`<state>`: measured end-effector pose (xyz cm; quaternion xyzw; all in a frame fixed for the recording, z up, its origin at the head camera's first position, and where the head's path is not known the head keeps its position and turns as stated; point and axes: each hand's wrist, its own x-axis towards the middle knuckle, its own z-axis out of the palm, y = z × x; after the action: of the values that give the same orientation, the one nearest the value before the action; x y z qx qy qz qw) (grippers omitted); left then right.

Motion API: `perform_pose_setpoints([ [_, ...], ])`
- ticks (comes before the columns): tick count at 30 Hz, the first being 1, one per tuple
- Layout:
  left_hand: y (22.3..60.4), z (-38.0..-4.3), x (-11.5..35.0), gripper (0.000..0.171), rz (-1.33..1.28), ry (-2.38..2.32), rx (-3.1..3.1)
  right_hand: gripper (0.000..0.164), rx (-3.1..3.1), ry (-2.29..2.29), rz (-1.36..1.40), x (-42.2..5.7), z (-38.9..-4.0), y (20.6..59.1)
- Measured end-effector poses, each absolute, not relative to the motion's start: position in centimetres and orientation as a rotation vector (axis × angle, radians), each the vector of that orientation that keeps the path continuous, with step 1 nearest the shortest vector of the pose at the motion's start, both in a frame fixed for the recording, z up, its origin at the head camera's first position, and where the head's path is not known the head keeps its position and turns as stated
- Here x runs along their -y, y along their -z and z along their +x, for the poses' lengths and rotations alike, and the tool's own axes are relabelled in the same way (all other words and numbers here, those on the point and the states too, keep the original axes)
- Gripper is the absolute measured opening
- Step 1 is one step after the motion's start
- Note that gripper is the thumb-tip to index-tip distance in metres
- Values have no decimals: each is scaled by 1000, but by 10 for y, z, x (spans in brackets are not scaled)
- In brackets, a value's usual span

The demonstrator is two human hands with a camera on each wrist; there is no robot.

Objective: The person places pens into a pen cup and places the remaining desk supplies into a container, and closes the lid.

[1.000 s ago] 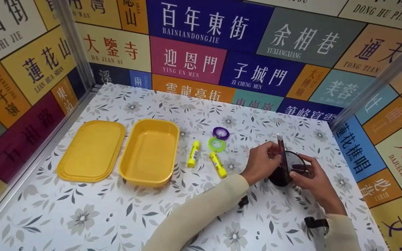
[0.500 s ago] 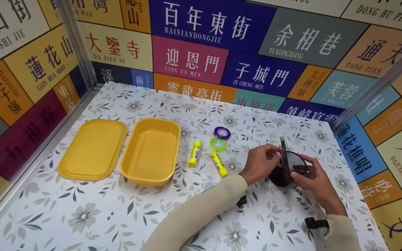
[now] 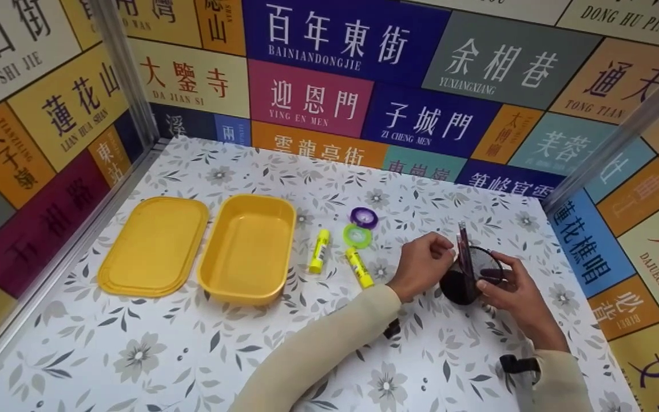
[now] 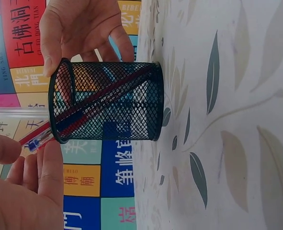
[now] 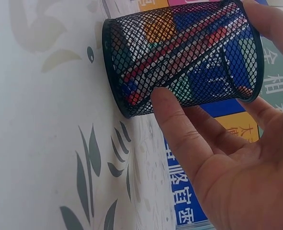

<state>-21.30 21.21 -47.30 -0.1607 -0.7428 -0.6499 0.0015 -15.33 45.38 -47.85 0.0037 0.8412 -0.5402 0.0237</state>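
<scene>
A black mesh pen holder (image 3: 459, 285) stands upright on the table, with slim red and blue pens (image 3: 465, 246) leaning inside and their ends above the rim. My right hand (image 3: 515, 289) grips the holder from the right; in the right wrist view its thumb (image 5: 179, 127) lies along the mesh. Just left of the pens is my left hand (image 3: 424, 263), its fingers loosely bent and slightly apart from them in the head view. From the left wrist, the pen ends (image 4: 38, 141) show between that hand's thumb and fingers, with no pinch visible.
Two yellow glue sticks (image 3: 319, 252) lie left of my left arm. Behind them are a purple tape roll (image 3: 364, 217) and a green one (image 3: 357, 235). Further left stand a yellow box (image 3: 206, 269) and its flat lid (image 3: 152, 246). Printed panels (image 3: 312, 94) enclose the table.
My left hand has drawn a little leftward, off the pen ends it held at the rim. The right hand stays on the pen holder, which has hardly moved.
</scene>
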Motion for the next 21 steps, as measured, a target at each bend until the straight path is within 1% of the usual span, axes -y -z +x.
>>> perform_pose_setpoints([
  [9, 474, -212, -207, 8, -491, 2061, 2315, 75, -2612, 1661, 23, -453, -151, 480],
  [14, 476, -214, -202, 6, -490, 2084, 2291, 75, -2621, 1645, 45, -453, -151, 479],
  [21, 475, -218, -194, 11, -460, 2061, 2274, 77, -2637, 1617, 26, -452, -153, 477],
])
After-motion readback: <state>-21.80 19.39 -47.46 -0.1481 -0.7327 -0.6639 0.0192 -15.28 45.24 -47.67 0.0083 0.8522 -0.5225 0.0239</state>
